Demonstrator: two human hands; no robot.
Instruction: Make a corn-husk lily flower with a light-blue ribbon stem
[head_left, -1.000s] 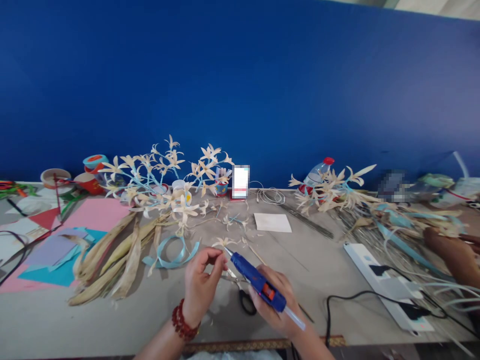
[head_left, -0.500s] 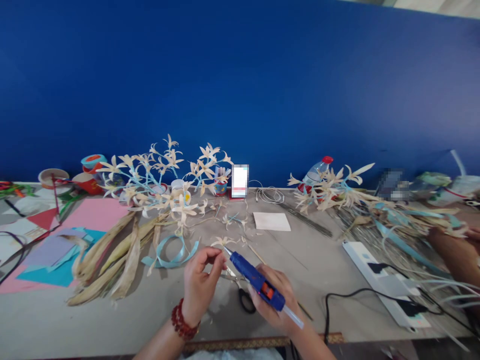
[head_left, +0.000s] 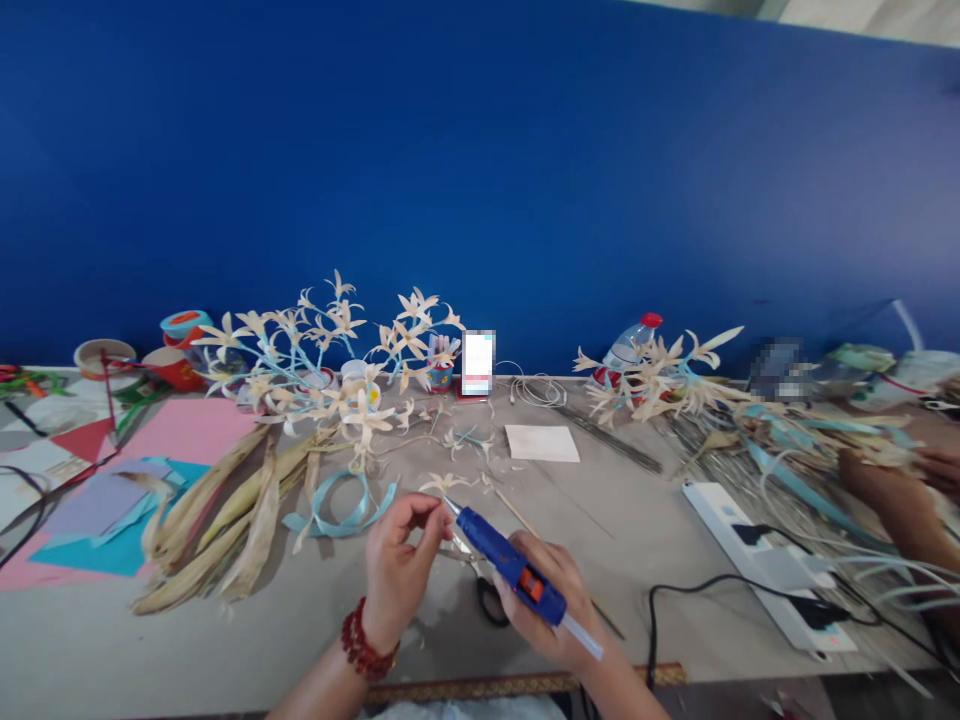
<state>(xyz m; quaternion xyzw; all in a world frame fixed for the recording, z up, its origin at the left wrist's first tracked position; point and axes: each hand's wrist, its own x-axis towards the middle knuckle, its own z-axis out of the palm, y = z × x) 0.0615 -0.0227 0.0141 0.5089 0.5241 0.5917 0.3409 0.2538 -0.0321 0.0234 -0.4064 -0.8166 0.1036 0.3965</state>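
Note:
My right hand [head_left: 562,590] is wrapped round a blue hot glue gun [head_left: 495,545], with a clear glue stick [head_left: 583,637] poking from its back end. The gun's metal nozzle reaches the fingertips of my left hand [head_left: 397,565]. Those fingers are pinched together, and whatever is between them is too small to make out. A beaded red bracelet [head_left: 365,645] circles the left wrist. Just beyond the nozzle is a cream husk flower [head_left: 442,483]. Scissors with black handles [head_left: 491,602] lie partly hidden under the glue gun and right hand.
Dried corn husks [head_left: 225,520], blue ribbon [head_left: 341,510] and coloured paper [head_left: 195,430] lie left. Husk-flower sprays [head_left: 330,330] stand behind, near a phone [head_left: 478,362]. A white card [head_left: 541,443] lies centrally. On the right are a power strip [head_left: 757,565], cables and another person's hands [head_left: 877,490].
My hands and the glue gun hold nearly the same pose, with the nozzle still at the left fingertips. The other person's hands at right have shifted slightly, and the view has moved a little.

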